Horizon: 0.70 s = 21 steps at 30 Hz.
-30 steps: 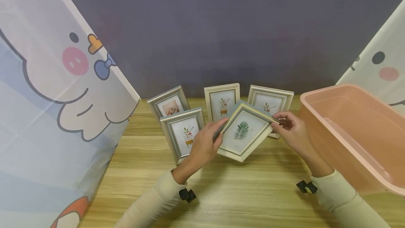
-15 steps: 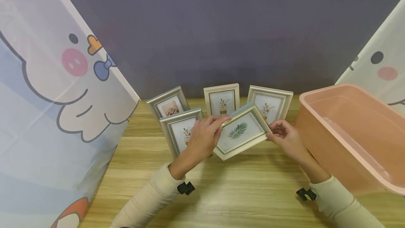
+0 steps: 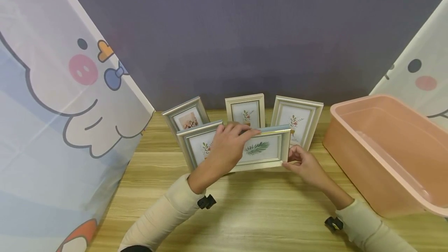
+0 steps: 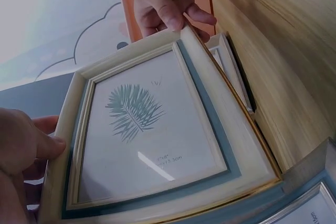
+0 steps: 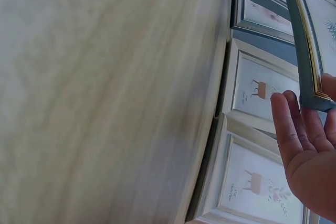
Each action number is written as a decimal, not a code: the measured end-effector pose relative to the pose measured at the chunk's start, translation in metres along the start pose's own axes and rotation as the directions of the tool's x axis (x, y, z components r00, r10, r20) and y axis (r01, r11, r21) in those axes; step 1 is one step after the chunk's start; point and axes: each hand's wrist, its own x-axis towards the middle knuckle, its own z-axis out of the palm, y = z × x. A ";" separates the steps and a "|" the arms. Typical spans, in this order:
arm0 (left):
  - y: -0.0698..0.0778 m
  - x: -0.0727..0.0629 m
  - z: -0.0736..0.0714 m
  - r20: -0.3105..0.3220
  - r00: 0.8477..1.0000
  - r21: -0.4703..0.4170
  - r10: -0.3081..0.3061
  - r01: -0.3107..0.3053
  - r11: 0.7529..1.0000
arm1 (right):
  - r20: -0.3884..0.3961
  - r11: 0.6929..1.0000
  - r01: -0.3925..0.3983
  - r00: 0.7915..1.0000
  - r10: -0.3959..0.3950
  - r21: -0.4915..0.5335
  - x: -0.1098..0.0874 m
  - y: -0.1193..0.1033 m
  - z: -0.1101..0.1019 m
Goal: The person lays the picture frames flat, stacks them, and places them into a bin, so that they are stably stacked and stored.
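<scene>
A picture frame with a green palm leaf print (image 3: pixel 265 147) lies on its long side between my hands, in front of the standing frames. My left hand (image 3: pixel 225 147) grips its top edge, hiding the left part. My right hand (image 3: pixel 305 166) pinches the lower right corner between thumb and fingers. In the left wrist view the pale leaf-print frame (image 4: pixel 147 114) fills the middle, with thumbs on two of its sides. The right wrist view catches only one corner of it, with the right hand (image 5: pixel 315 156) below.
A silver frame (image 3: pixel 183 140) stands behind my left forearm, with another silver frame (image 3: pixel 170 118) behind it. Two cream frames (image 3: pixel 262 108), one of them at right (image 3: pixel 316 116), stand at the back. A pink plastic bin (image 3: pixel 360 154) sits at right on the wooden table (image 3: pixel 266 213).
The leaf-print frame has turned from a tilted diamond to nearly level on its long side and come lower. My right hand has moved down and left with its corner.
</scene>
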 end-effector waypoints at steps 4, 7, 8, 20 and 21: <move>0.001 0.000 0.001 -0.006 1.000 0.006 -0.004 0.004 1.000 | -0.029 1.000 0.029 0.999 -0.029 -0.006 0.000 0.001 0.002; 0.001 0.000 0.001 -0.011 1.000 0.009 -0.003 0.003 1.000 | -0.053 0.997 0.078 0.996 -0.077 0.013 0.002 0.000 0.001; 0.001 0.000 0.001 -0.012 1.000 0.010 -0.002 0.002 1.000 | -0.061 0.995 0.102 0.993 -0.101 0.019 0.003 -0.001 0.000; 0.007 0.000 0.004 -0.047 0.998 0.065 0.029 -0.026 0.998 | -0.195 0.939 0.342 0.920 -0.341 -0.031 0.012 -0.022 -0.011; 0.007 -0.001 0.005 -0.054 0.998 0.072 0.035 -0.031 0.997 | -0.198 0.935 0.352 0.914 -0.353 -0.043 0.012 -0.024 -0.011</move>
